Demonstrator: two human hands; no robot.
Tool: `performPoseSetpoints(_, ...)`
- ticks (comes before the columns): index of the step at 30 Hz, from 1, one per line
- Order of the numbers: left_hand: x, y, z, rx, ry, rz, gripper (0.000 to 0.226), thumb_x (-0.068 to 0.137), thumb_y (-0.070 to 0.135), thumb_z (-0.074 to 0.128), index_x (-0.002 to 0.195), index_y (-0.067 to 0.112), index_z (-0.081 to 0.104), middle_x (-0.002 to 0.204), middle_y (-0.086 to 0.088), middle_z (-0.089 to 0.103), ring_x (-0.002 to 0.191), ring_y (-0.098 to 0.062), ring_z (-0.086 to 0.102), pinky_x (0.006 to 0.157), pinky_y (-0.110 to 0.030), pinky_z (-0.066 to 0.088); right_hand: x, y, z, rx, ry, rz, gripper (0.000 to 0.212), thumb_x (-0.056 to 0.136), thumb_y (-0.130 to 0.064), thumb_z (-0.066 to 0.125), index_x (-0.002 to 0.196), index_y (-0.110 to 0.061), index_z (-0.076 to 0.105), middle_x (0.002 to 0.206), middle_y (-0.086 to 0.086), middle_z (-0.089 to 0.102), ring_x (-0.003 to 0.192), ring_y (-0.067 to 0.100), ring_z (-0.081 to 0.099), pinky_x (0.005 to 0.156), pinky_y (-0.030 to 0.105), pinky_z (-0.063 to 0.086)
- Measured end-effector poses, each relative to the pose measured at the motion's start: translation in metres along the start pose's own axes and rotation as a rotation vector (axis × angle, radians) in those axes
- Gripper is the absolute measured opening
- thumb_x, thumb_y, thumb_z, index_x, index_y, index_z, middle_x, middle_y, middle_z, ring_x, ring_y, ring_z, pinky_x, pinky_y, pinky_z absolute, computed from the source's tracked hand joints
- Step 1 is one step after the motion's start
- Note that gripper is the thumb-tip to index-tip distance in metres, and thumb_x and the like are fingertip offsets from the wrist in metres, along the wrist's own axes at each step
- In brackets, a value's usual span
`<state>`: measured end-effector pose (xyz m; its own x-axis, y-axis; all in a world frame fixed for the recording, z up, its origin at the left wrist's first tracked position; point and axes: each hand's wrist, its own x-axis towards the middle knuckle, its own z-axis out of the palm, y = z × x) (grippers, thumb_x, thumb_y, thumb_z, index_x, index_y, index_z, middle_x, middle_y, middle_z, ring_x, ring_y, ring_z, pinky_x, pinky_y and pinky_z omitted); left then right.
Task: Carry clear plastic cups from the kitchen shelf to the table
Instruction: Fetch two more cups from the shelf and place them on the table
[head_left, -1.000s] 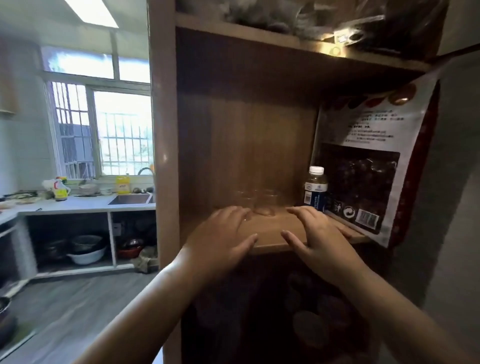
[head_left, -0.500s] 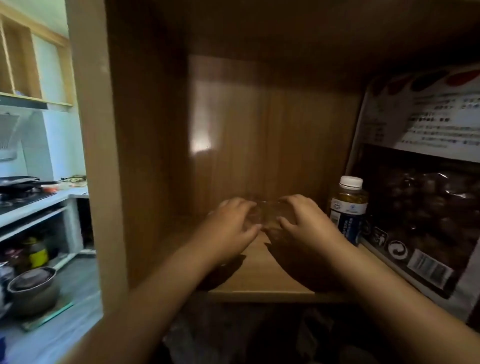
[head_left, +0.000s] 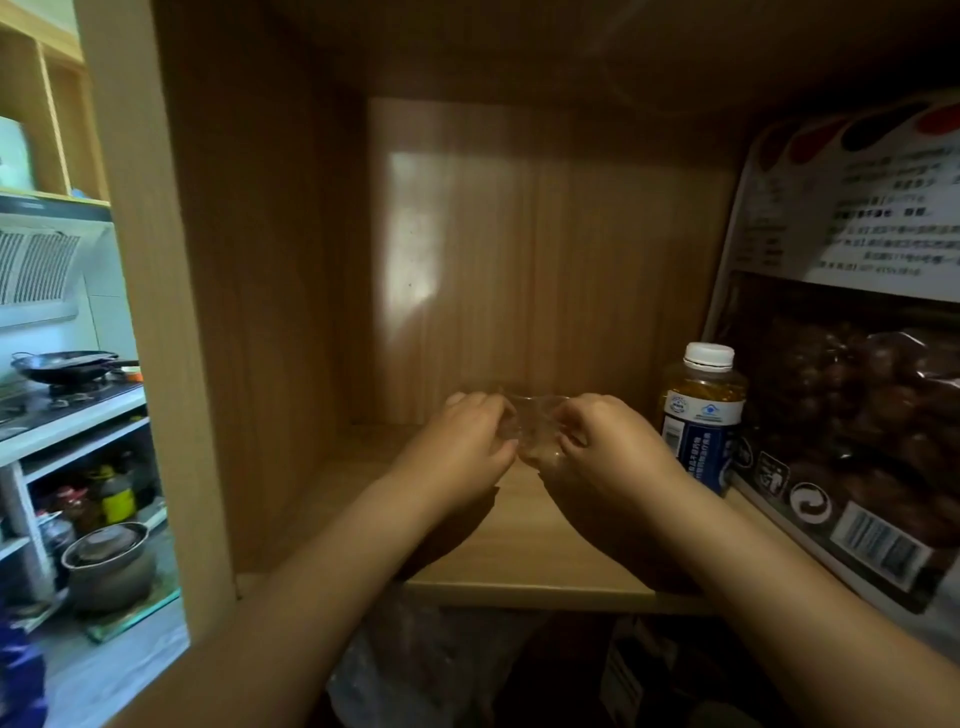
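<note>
Deep in the wooden shelf (head_left: 519, 561), the clear cups (head_left: 530, 431) sit between both hands, low over the board. The left hand (head_left: 457, 452) curls its fingers (head_left: 467, 410) around the cups' left side; the right hand (head_left: 608, 452) clasps the right side, thumb tucked in front. Both forearms reach forward, wrists level. Just right of the right hand stands a bottle (head_left: 698, 415), touching a large bag (head_left: 852, 364)

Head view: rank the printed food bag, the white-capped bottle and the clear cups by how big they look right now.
1. Printed food bag, largest by far, though it sits nearest the camera.
2. White-capped bottle.
3. Clear cups, smallest; mostly hidden between the left hand and right hand, so their full size is unsure.
</note>
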<state>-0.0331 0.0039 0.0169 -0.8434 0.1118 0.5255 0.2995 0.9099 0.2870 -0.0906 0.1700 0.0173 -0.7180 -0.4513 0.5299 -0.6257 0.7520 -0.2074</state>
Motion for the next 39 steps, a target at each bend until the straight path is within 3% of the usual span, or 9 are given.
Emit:
performPoseSetpoints(7,-0.016,0.006,-0.008,-0.055,0.006,0.021,0.023,0.088,0.02,0.054,0.111,0.025,0.056,0.105,0.007,0.058,0.086,-0.002,0.054,0.073,-0.019,0.047,-0.016,-0.002,-0.003,0.017,0.051,-0.047,0.021,0.085,-0.018,0.059,0.104,-0.025,0.063,0.1,-0.007,0.063,0.091,0.008,0.054,0.076,0.027,0.051)
performPoseSetpoints(12,-0.043,0.012,-0.027,-0.054,0.038,0.065,0.021,0.088,0.02,0.055,0.108,0.026,0.059,0.102,0.01,0.057,0.091,-0.003,0.053,0.076,-0.019,0.046,-0.035,-0.018,-0.012,0.046,0.081,-0.106,0.025,0.083,-0.019,0.061,0.106,-0.027,0.061,0.095,-0.014,0.057,0.09,0.003,0.05,0.066,0.015,0.039)
performPoseSetpoints(16,-0.071,0.012,-0.054,-0.059,0.049,0.084,0.018,0.087,0.019,0.056,0.104,0.023,0.061,0.098,0.01,0.057,0.09,-0.004,0.054,0.075,-0.021,0.047,-0.056,-0.044,-0.022,0.096,0.104,-0.152,0.026,0.083,-0.021,0.061,0.108,-0.03,0.059,0.093,-0.019,0.053,0.089,0.0,0.05,0.068,0.016,0.043)
performPoseSetpoints(20,-0.114,0.008,-0.085,-0.082,0.092,0.064,0.013,0.085,0.019,0.058,0.097,0.025,0.062,0.089,0.014,0.057,0.081,0.004,0.053,0.066,-0.009,0.042,-0.08,-0.084,-0.031,0.128,0.143,-0.206,0.019,0.084,-0.023,0.06,0.102,-0.03,0.06,0.09,-0.017,0.054,0.085,0.002,0.052,0.068,0.017,0.046)
performPoseSetpoints(27,-0.221,-0.008,-0.147,-0.03,0.234,-0.018,0.009,0.078,0.017,0.062,0.085,0.021,0.065,0.08,0.01,0.063,0.071,0.001,0.056,0.064,-0.004,0.036,-0.125,-0.174,-0.031,0.275,0.181,-0.37,0.013,0.081,-0.025,0.057,0.089,-0.02,0.066,0.081,-0.007,0.061,0.076,0.013,0.055,0.064,0.038,0.051)
performPoseSetpoints(33,-0.333,-0.039,-0.222,0.074,0.262,-0.181,0.012,0.077,0.016,0.064,0.088,0.02,0.067,0.073,0.02,0.053,0.066,0.015,0.051,0.061,-0.002,0.033,-0.147,-0.3,0.0,0.455,0.14,-0.479,0.005,0.081,-0.02,0.064,0.078,-0.019,0.067,0.075,-0.007,0.063,0.072,0.011,0.055,0.065,0.033,0.045)
performPoseSetpoints(39,-0.462,-0.068,-0.3,0.18,0.279,-0.363,0.016,0.076,0.012,0.064,0.089,0.021,0.066,0.075,0.021,0.054,0.069,0.01,0.054,0.061,-0.002,0.035,-0.187,-0.438,0.043,0.644,0.017,-0.591,0.004,0.081,-0.022,0.062,0.08,-0.023,0.066,0.074,-0.013,0.062,0.076,0.009,0.056,0.068,0.029,0.045)
